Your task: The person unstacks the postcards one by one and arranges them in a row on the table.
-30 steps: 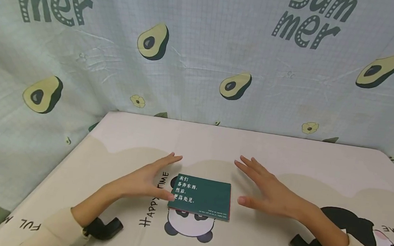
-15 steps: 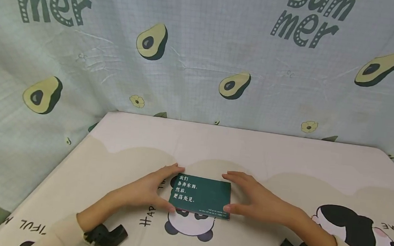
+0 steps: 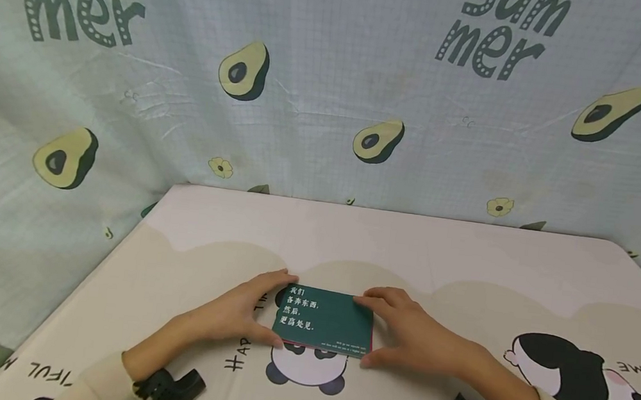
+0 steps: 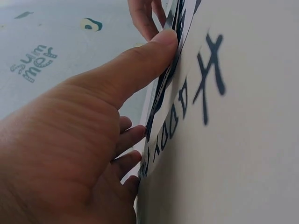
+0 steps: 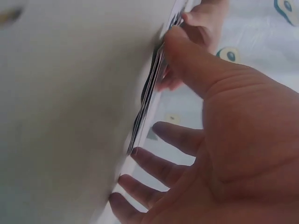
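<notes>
A thin stack of dark green cards (image 3: 332, 320) with white Chinese writing lies flat on the table, over a printed panda face. Red shows along its near and right edges. My left hand (image 3: 237, 311) holds its left end, thumb at the near corner and fingers at the far corner. At the other end my right hand (image 3: 414, 334) spans the short side, its thumb at the near right corner and index finger over the far one. Several thin layers of the stack (image 5: 148, 93) show edge-on in the right wrist view, with the right thumb (image 5: 175, 42) against them.
The pale tabletop (image 3: 409, 241) carries printed lettering and a black-and-white dog picture (image 3: 570, 378) at the right. A cloth with avocados (image 3: 378, 141) hangs behind and at the left. Black wrist-worn devices (image 3: 171, 388) sit under both forearms.
Both hands have come inward and down from beside the stack to its ends. Since half a second ago, the right thumb has slid from the top to the near edge.
</notes>
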Demonstrator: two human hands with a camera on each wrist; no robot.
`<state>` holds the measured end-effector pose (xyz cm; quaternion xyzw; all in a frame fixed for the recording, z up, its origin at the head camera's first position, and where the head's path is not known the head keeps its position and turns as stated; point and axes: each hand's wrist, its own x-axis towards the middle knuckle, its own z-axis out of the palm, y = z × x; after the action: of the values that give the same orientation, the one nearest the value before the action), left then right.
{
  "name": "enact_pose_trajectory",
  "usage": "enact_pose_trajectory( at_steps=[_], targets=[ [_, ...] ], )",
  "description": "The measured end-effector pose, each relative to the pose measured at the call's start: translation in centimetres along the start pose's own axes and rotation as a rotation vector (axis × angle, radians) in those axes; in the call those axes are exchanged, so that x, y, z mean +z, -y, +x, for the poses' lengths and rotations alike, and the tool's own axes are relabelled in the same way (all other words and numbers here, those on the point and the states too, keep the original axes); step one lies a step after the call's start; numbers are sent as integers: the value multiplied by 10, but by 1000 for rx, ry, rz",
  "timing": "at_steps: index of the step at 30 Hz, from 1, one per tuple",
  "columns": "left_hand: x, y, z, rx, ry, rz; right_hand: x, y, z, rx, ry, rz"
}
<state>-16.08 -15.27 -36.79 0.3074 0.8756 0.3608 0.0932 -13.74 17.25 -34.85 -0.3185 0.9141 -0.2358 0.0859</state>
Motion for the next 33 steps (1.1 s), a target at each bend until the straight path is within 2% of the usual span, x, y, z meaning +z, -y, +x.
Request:
enact_pose_trajectory(
  at_steps=[5,11,17,27,33],
  targets=[
    [0,0,-1,7,-8,-17,1,1,0,-36,-5,-28],
    [0,1,-1,20,-18,-37,2,1,1,-35,8,-39],
    [0,-1,-2,27,-22,-100,1,3,0,-17,26,-41],
    [-4,-6,0,93,-25,-143,-3,8,2,11,16,-80],
    [-7,-6,4,163,-18,-269,-8,7,5,13,0,-80]
  ],
)
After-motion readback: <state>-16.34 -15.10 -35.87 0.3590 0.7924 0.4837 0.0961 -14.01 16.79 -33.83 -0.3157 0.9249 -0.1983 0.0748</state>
